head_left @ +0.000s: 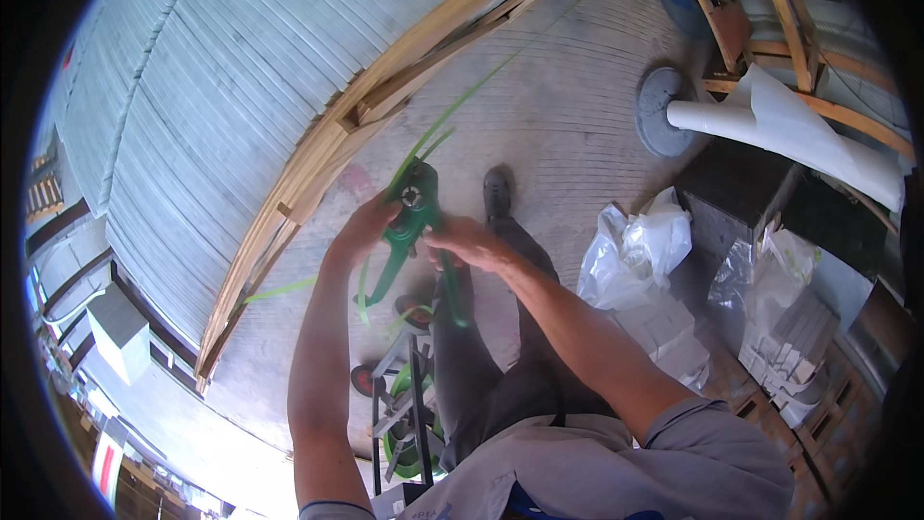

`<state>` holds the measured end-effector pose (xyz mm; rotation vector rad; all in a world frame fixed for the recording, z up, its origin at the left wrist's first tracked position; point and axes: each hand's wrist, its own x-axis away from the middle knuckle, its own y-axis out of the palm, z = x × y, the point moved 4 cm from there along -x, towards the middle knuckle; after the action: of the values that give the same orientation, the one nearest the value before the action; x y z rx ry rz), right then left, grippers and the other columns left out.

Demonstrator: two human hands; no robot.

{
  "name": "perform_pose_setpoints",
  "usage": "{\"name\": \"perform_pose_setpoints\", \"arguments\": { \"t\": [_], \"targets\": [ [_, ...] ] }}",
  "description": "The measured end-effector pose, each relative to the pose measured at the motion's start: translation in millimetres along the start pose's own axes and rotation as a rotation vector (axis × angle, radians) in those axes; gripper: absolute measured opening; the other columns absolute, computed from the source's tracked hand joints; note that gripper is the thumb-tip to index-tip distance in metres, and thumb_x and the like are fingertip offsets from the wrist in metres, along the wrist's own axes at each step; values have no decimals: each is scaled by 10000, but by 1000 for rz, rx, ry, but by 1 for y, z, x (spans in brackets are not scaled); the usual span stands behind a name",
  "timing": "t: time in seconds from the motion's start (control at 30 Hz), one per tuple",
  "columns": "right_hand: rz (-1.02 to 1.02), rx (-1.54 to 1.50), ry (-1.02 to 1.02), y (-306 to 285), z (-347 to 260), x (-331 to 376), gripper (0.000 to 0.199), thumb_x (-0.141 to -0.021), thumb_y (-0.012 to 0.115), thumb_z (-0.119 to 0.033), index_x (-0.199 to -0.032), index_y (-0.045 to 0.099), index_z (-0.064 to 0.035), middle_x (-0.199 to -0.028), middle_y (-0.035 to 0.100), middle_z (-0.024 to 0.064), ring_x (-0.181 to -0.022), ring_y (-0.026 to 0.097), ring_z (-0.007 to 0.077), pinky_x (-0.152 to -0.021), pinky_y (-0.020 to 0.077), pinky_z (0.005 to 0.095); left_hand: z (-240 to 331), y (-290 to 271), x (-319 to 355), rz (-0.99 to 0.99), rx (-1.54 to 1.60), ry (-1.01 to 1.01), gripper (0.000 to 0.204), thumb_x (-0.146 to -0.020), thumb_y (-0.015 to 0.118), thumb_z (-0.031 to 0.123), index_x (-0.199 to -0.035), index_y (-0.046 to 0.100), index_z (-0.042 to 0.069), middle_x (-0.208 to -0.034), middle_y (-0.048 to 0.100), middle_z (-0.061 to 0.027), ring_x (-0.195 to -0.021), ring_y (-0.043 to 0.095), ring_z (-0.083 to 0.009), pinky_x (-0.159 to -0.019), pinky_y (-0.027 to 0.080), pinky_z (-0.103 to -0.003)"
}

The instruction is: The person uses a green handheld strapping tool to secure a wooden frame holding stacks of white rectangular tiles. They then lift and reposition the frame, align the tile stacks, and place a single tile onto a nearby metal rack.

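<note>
A green strapping tensioner point(416, 190) with two long handles hangs between my hands, beside the wooden pallet edge. My left hand point(368, 228) is closed at the left side of its head, close to where a light-green strap point(438, 125) meets it. With fingers curled in, my right hand point(464, 240) grips the tool's right side, at the top of a handle. Both handles point down toward my legs. The strap runs up and away along the floor beside the pallet. Another piece of it point(279, 290) shows at the pallet's lower edge. My palms hide part of the grip.
A large stack of pale ribbed sheets point(241, 48) rests on a wooden pallet point(332, 125) at the left. Behind my left forearm stands a wheeled strap cart point(409, 395). To the right are plastic bags point(635, 241), a dark box point(736, 188), a white roll point(770, 120) and a round grey base point(662, 114).
</note>
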<state>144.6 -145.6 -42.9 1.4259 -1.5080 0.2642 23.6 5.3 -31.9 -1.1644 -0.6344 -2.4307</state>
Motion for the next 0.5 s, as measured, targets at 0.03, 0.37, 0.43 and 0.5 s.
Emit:
{"name": "perform_pose_setpoints", "arguments": {
  "t": [0.03,0.37,0.43,0.5],
  "targets": [
    [-24,-10,30,-6,-4,4,259,-902,649,-246,-997,584,-14,-837,627,86,-721,639,168,-569,506,272,1,2,0,-2,-17,-3,410,-1000,449,225,-1374,487,60,-1079,621,-91,-958,595,-161,-786,507,-330],
    [52,-306,82,-1,-6,-30,120,-862,663,-156,-915,610,-61,-734,542,19,-634,528,122,-564,416,273,-7,-3,-8,-25,-43,104,389,-991,492,237,-1324,523,38,-1061,623,-59,-952,549,-139,-854,458,-322],
    [27,-297,94,1,-4,-30,119,-863,669,-172,-863,616,-65,-667,510,5,-568,485,106,-506,366,268,-10,-3,-8,-21,-34,35,415,-984,507,240,-1352,515,48,-1076,619,-50,-969,539,-135,-877,447,-322],
    [-113,-109,115,-11,-10,-23,154,-855,684,-186,-797,607,-65,-621,479,-4,-524,443,96,-463,330,276,-12,0,-7,-40,-46,24,442,-978,518,233,-1384,499,60,-1088,615,-41,-974,531,-130,-889,439,-318]
  ]
}}
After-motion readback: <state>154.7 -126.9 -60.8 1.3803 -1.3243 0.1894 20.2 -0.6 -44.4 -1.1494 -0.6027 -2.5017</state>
